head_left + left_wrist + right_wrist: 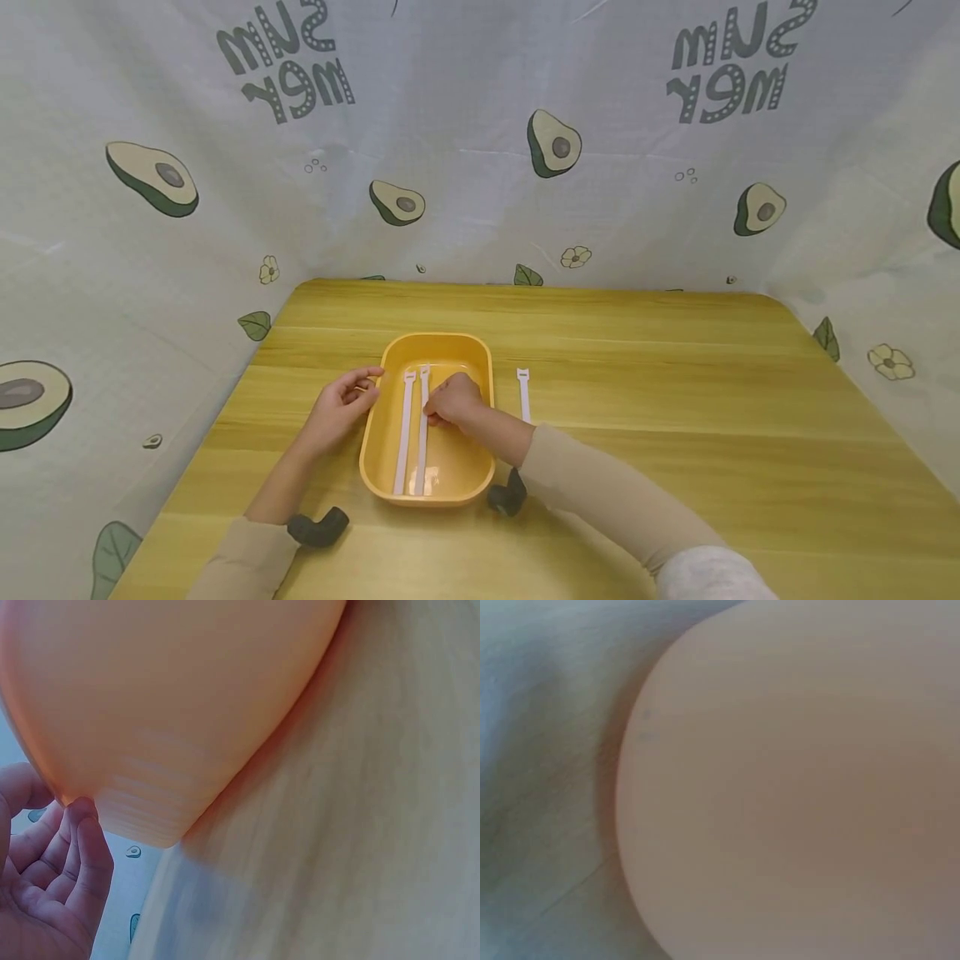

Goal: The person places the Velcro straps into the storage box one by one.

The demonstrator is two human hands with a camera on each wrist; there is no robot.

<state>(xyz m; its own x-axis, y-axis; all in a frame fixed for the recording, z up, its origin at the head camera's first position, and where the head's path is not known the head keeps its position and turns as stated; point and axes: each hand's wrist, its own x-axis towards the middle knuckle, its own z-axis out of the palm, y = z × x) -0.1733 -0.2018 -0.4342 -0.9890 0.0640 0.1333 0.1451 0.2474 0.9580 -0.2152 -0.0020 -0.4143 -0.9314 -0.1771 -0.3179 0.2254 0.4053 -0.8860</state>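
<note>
nearest, a dark curved piece (318, 527) at the left sleeve lies off the near left corner of the yellow tray (459, 460); another dark piece (507, 493) sits just outside its near right corner. the left hand (345, 408) is at the tray's left side, fingertips lightly pinching the rim, probably to steady it. inside the tray, the right hand (455, 398) is curled, its fingertips seeming to pinch the second white strip (422, 454), perhaps to line it up; the right wrist view shows no fingers to confirm that. left of it in the tray is the first white strip (403, 437), nearly parallel, slotted end toward the tray's far end, likely so both lie flat lengthwise. a third white strip (524, 396) lies right of the tray, partly behind the right forearm. beyond the tray hangs an avocado-print curtain (465, 83).
</note>
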